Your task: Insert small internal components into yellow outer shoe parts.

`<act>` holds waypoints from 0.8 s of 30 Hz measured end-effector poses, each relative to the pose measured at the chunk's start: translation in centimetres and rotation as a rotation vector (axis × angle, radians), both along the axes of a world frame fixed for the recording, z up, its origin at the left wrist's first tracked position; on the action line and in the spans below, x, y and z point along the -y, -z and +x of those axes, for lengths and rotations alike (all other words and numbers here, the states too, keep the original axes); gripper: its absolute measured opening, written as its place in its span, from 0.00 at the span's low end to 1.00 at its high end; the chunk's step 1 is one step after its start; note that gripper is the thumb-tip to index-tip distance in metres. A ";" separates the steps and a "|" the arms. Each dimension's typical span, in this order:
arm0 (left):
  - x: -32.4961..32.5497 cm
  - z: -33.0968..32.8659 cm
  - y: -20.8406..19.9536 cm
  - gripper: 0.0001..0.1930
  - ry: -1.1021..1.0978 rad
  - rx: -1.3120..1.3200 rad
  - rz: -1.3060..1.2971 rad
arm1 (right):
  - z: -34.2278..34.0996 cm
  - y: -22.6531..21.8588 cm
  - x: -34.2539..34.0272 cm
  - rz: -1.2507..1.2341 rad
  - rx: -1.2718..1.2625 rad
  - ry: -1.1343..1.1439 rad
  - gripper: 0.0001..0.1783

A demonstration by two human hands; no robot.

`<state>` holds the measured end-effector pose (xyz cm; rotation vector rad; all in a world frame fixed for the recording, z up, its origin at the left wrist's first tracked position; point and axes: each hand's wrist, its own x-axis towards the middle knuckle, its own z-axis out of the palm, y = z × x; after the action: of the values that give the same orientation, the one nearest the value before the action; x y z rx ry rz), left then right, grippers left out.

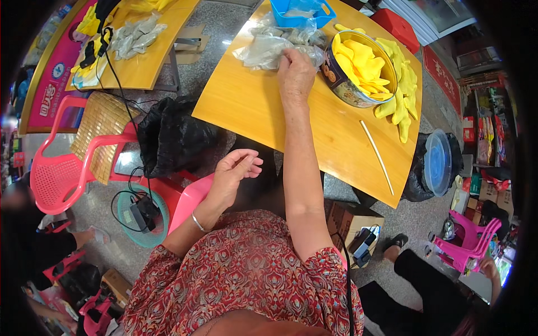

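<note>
My right hand [297, 74] reaches across the yellow table [252, 103] to a heap of thin, clear greyish plastic bags [263, 51]. Its fingers are bent down and closed on the plastic at the heap's near edge. Just right of that hand stands a round printed tin [346, 92], filled with yellow fabric pieces [361, 61] that look like gloves. More yellow gloves [406, 92] lie piled along the tin's right side. In front of my body, off the table's edge, my left hand [238, 168] hovers with loosely curved fingers and nothing visible in it.
A blue plastic basket [305, 17] sits behind the bags. A pale thin stick [376, 157] lies at the table's right. Left of me are a pink chair [59, 168], a black bag [174, 137] and a teal basket [151, 235]. Another person's leg [426, 285] shows at right.
</note>
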<state>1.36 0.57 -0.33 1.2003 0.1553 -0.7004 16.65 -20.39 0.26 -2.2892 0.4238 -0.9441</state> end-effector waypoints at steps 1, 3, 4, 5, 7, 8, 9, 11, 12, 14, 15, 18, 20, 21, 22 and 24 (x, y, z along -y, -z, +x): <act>-0.1 0.1 0.0 0.11 0.005 0.017 -0.017 | -0.3 -0.2 0.1 0.014 -0.007 -0.034 0.14; 0.0 0.1 -0.1 0.11 0.012 0.038 -0.040 | -0.6 -0.3 0.2 0.021 -0.011 -0.064 0.15; 0.2 0.2 -0.2 0.11 0.016 0.038 -0.038 | -0.7 -0.3 0.3 0.042 -0.046 -0.082 0.15; 0.3 0.2 -0.3 0.11 0.018 0.039 -0.036 | -0.7 -0.4 0.3 0.062 -0.079 -0.100 0.15; 0.4 0.2 -0.6 0.11 0.022 0.045 -0.041 | -0.3 -0.9 -0.2 0.015 0.014 -0.068 0.15; 0.4 0.2 -0.7 0.11 0.019 0.046 -0.040 | 0.2 -1.1 -0.5 -0.027 0.102 -0.042 0.16; 0.5 0.1 -0.8 0.11 0.027 0.051 -0.041 | 0.7 -1.0 -0.7 -0.028 0.108 -0.034 0.16; 0.5 -0.1 -1.0 0.11 0.012 0.064 -0.064 | 1.7 -0.9 -0.7 -0.155 0.073 0.045 0.18; 0.3 -0.2 -1.1 0.11 0.013 0.069 -0.062 | 1.7 -0.8 -0.8 -0.153 0.078 0.046 0.18; -0.1 -0.2 -1.3 0.11 0.003 0.060 -0.030 | 1.9 -0.5 -0.7 -0.067 -0.027 -0.022 0.16; -0.3 -0.2 -1.2 0.11 -0.005 0.063 -0.027 | 1.8 -0.7 -0.8 -0.064 -0.024 -0.030 0.16; -0.5 -0.2 -1.0 0.11 -0.027 0.070 -0.036 | 0.6 -1.2 -0.7 -0.043 0.096 -0.090 0.10; -0.4 0.1 -1.2 0.11 -0.040 0.106 -0.049 | -0.7 -1.6 -0.5 0.136 0.215 -0.236 0.07; -0.4 0.4 -1.4 0.11 -0.045 0.102 -0.046 | -1.8 -2.2 -0.6 0.140 0.212 -0.240 0.07; -0.3 0.8 -1.7 0.13 -0.059 0.159 -0.033 | -3.1 -2.9 -0.7 0.471 0.207 -0.401 0.07; 0.1 2.0 -2.8 0.15 -0.103 0.225 -0.075 | -5.8 -3.9 -0.3 0.975 0.204 -0.663 0.11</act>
<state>3.40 0.47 2.50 1.1817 0.0031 -0.4734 10.82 -20.05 4.15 -1.2739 -0.0074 -0.4497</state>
